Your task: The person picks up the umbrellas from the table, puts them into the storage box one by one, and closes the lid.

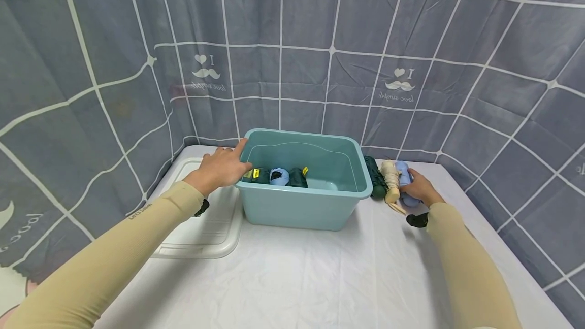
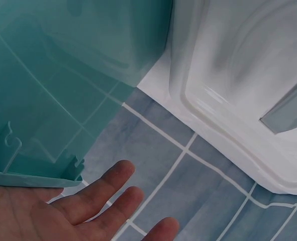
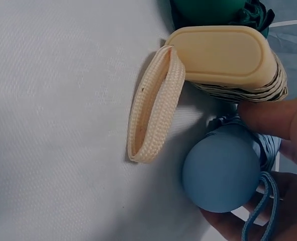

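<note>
My right hand (image 1: 421, 187) grips a folded blue umbrella (image 3: 223, 173) lying on the table right of the bin. Its thumb lies on one side of the umbrella and its fingers curl round the other; a thin blue cord loops from the rounded handle. Close beside it lies a cream umbrella (image 3: 218, 55) with a beige handle and woven wrist strap, then a dark green umbrella (image 1: 376, 179). At the left rim of a teal plastic bin (image 1: 292, 209), my left hand (image 1: 222, 167) rests with fingers extended and spread. Inside the bin are a blue umbrella (image 1: 279, 177) and dark green ones.
A white lid (image 1: 205, 235) lies on the table left of the bin, partly behind my left forearm. White cloth (image 1: 311, 278) covers the table. Grey checked curtains (image 1: 301, 75) hang close along its back and sides.
</note>
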Demonstrator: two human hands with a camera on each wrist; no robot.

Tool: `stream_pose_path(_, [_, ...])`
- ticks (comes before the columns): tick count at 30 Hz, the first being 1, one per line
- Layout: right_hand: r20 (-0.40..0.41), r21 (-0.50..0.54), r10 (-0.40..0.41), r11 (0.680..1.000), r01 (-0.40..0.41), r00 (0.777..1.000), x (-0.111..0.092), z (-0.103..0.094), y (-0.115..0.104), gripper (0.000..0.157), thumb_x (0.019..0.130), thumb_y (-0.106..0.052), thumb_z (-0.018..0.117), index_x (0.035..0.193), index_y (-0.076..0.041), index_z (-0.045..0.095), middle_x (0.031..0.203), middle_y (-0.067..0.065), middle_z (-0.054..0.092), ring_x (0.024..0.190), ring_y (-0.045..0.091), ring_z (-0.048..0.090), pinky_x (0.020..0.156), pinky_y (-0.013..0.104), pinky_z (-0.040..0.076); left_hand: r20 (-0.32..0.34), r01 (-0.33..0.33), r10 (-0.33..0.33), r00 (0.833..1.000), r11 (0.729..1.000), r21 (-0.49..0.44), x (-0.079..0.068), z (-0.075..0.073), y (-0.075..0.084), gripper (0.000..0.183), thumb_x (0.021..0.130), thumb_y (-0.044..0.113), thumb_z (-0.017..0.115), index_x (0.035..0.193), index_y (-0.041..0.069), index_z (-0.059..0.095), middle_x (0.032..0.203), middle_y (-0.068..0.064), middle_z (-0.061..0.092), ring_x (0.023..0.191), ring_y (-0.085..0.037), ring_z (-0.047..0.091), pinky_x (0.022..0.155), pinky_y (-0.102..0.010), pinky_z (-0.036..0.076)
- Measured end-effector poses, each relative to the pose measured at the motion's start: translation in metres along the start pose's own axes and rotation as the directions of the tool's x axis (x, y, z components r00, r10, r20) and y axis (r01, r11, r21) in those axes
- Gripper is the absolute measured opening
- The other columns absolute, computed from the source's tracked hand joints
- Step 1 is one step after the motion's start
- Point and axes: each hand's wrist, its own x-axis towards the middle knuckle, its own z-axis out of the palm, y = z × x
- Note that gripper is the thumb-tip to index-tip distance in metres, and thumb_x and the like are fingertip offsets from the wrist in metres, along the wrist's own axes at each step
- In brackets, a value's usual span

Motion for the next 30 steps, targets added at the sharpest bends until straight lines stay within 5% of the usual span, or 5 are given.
stream_pose_path(17, [-0.125, -0.12, -0.038, 0.993, 0.023, 0.991, -0.0018, -0.0017, -0.002, 0.083, 0.084, -0.014, 0.064, 0.151, 0.014, 0.024, 0.142, 0.044, 0.039, 0.122, 0.054, 0.046, 0.104, 0.063, 0.04, -0.011, -0.006, 0.006, 1.0, 1.0, -0.002, -0.0002, 0.0006, -0.0003, 0.081, 0.1, 0.049, 0.043, 0.164, 0.021, 0.002, 0.157, -0.022, 0.039, 0.148, -0.045, 0.027, 0.108, -0.076, 0.022])
stream_pose_path(30, [-0.134, 0.04, 0.003, 0.999, 0.002, 0.991, -0.0073, -0.0051, 0.0039, 0.079, 0.085, -0.009, 0.062, 0.15, 0.017, 0.025, 0.143, 0.042, 0.039, 0.117, 0.046, 0.051, 0.091, 0.048, 0.051, 0.009, -0.001, 0.001, 1.0, 1.0, -0.003, -0.0006, -0.0012, 0.0001, 0.082, 0.1, 0.048, 0.043, 0.164, 0.02, 0.001, 0.158, -0.023, 0.038, 0.148, -0.046, 0.025, 0.108, -0.076, 0.021])
